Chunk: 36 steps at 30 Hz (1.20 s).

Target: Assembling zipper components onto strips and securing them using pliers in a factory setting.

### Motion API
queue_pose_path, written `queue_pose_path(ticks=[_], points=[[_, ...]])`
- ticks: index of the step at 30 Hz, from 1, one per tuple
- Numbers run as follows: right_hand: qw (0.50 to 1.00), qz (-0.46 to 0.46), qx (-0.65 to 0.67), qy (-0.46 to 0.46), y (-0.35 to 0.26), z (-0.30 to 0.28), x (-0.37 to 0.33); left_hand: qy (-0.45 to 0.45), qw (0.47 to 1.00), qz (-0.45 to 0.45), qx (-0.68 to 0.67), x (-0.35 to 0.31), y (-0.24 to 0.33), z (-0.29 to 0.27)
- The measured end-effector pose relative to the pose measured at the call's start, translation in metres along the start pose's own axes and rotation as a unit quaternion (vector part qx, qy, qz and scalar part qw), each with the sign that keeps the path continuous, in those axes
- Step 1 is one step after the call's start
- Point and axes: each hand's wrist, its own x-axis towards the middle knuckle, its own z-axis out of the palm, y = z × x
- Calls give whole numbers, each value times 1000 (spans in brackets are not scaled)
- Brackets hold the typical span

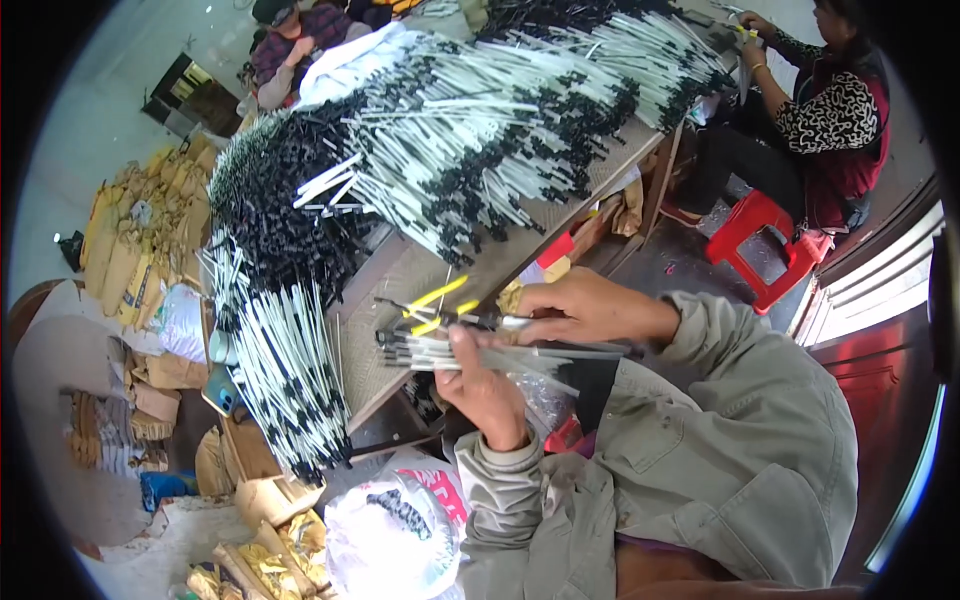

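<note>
My left hand (pixel 487 385) grips a bundle of thin white rods with black ends (pixel 450 350), held level and pointing left over the table edge. My right hand (pixel 575 308) comes in from the right and holds a slim tool with yellow prongs (pixel 440 310) just above the bundle, its tip near the rods' black ends. Both sleeves are grey-green. Big heaps of the same white and black rods (pixel 470 130) cover the long wooden table (pixel 400 275) beyond my hands.
Another stack of rods (pixel 285 385) lies at the table's near left end, beside a phone (pixel 222 390). A seated person (pixel 820 110) works at the far right on a red stool (pixel 760 245). Another person (pixel 290 40) sits at the far end. Sacks and plastic bags (pixel 395 535) crowd the floor.
</note>
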Motion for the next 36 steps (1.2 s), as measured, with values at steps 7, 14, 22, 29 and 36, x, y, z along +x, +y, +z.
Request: queue_pose_path(ticks=[7, 14, 22, 29, 36], points=[[871, -116, -391, 274, 48, -113, 162, 60, 993, -34, -97, 6, 17, -11], [916, 26, -371, 148, 78, -131, 204, -9, 985, -112, -134, -4, 22, -13], [922, -67, 183, 335, 45, -139, 162, -141, 969, -173, -108, -8, 9, -20], [941, -100, 82, 313, -20, -74, 20, -50, 995, -60, -64, 22, 11, -40], [973, -41, 130, 184, -23, 15, 3, -44, 998, 18, -43, 13, 31, -16]])
